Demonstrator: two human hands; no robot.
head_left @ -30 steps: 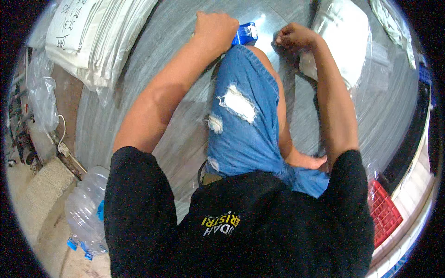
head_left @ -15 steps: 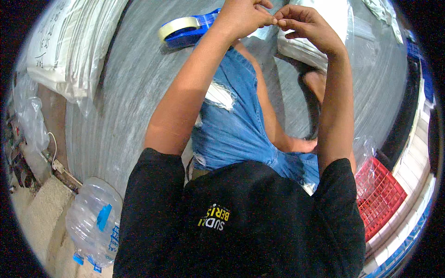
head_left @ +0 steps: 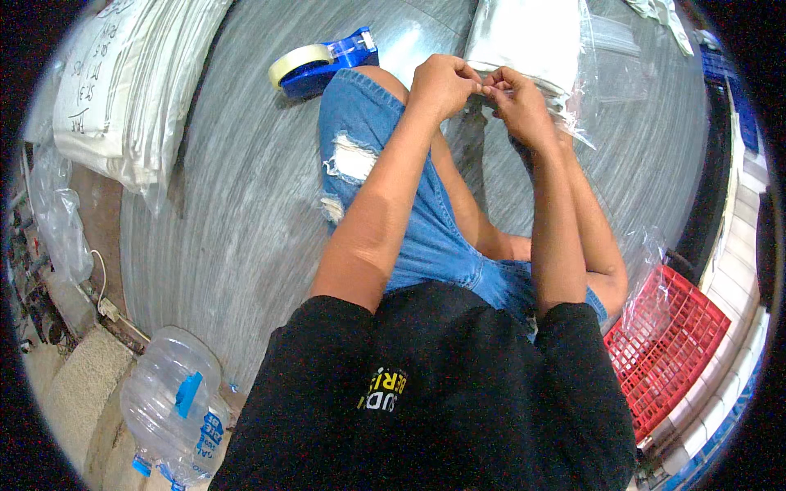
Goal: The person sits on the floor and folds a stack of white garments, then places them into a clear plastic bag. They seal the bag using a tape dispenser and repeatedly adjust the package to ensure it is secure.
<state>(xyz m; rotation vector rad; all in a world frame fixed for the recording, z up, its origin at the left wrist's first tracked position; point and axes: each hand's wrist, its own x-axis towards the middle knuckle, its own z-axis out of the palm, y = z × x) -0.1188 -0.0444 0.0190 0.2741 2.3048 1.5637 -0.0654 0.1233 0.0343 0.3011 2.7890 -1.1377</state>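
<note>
My left hand point(head_left: 446, 84) and my right hand point(head_left: 521, 108) meet above my crossed legs, fingertips pinched close together. Anything between those fingertips is too small to make out. Just beyond them lies a folded white stack point(head_left: 528, 37) in clear plastic, its near edge crinkled and partly behind my right hand. A blue tape dispenser point(head_left: 350, 56) with a pale roll of tape rests on the grey floor, left of my left hand and beyond my knee.
At the far left sits a tall pile of white packets point(head_left: 115, 98) with handwriting on it. Flat clear plastic bags point(head_left: 612, 61) lie right of the white stack. A red plastic basket point(head_left: 673, 348) stands at right, a clear plastic water jug point(head_left: 168, 385) at lower left.
Both hands have come nearer to my body, still pinched together. The view has shifted, showing more of the white stack and the whole tape dispenser.
</note>
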